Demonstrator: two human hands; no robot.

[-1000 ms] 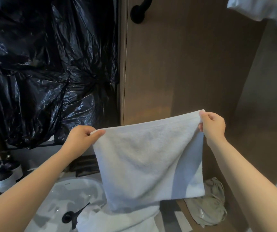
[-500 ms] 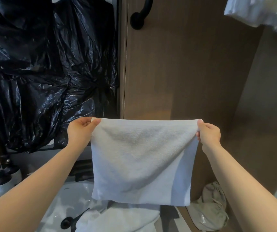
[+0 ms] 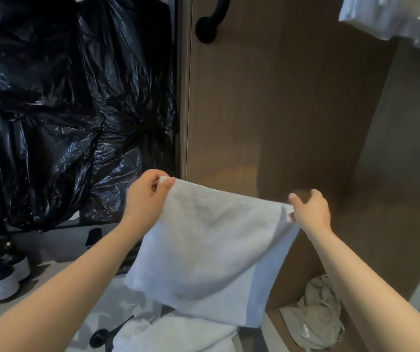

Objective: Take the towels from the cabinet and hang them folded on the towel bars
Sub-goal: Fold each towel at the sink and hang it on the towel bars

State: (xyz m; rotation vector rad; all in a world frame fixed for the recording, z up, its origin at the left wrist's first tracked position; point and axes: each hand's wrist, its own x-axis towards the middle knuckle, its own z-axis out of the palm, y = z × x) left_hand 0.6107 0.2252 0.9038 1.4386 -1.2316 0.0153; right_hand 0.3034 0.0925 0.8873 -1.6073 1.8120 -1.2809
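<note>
A small white towel hangs doubled in the air in front of the brown cabinet door. My left hand pinches its upper left corner between thumb and fingers. My right hand grips the upper right corner, lower than the left, so the top edge slopes down to the right. More white towel cloth lies below on the sink edge. Another white towel shows at the top right. No towel bar is plainly in view.
Black plastic sheeting covers the wall on the left. A black handle sits on the cabinet door. Two dispenser bottles stand on the counter at left, by a white sink with a black tap. A crumpled grey-green bag lies at lower right.
The towel's top edge went from sloping up to the right, to level, to sloping down to the right. My left hand rose while my right hand dropped. Both kept their hold.
</note>
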